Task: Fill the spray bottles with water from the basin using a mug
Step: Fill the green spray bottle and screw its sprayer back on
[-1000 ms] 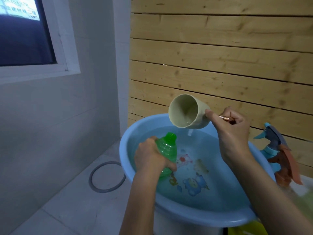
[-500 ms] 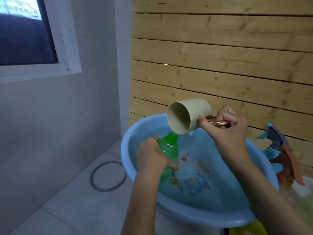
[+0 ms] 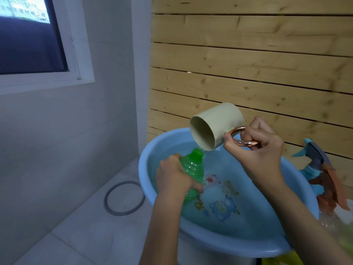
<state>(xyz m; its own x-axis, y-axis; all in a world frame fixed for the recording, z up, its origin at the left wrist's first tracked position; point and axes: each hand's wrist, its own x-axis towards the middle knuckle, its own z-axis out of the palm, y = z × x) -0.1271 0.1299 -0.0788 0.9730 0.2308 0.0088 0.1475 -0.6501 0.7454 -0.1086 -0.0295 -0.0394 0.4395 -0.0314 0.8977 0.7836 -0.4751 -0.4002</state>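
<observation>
Two hands work over the blue basin [image 3: 145, 169]. The left hand [image 3: 172, 177] wraps the green spray bottle [image 3: 193, 169] just below its ribbed shoulder, with fingers and thumb curled closed on the body. It holds the bottle tilted above the water [image 3: 248, 180], with the open neck [image 3: 197, 153] pointing up and to the right. The right hand [image 3: 261, 152] grips the copper ring handle [image 3: 243, 139] of the cream mug [image 3: 217, 123]. Its fingers are hooked around the ring and the thumb tip presses on its near side. The mug is tipped nearly onto its side, mouth toward the bottle, with its lower lip just above the neck. A faint trickle appears to run from lip to neck. The fill level in the bottle cannot be read.

Handling notes:
- **Bottle:** It is thin translucent plastic, judged light when empty and heavier as it fills. The wall probably flexes under a hard squeeze, and the wet surface is likely slippery. Take hold at or near the ribs, as shown, with moderate pressure so the wall does not buckle and push water out.
- **Mug:** It looks rigid. The polished ring is smooth and may turn in wet fingers, so use a hooked grip with the thumb braced against the ring.
- **Pour:** The neck is narrow against the wide mug mouth, so expect spillage and pour over the basin.

Two trigger spray heads [image 3: 315, 157] stand just beside the basin's right rim. Their lower parts are blurred.
</observation>
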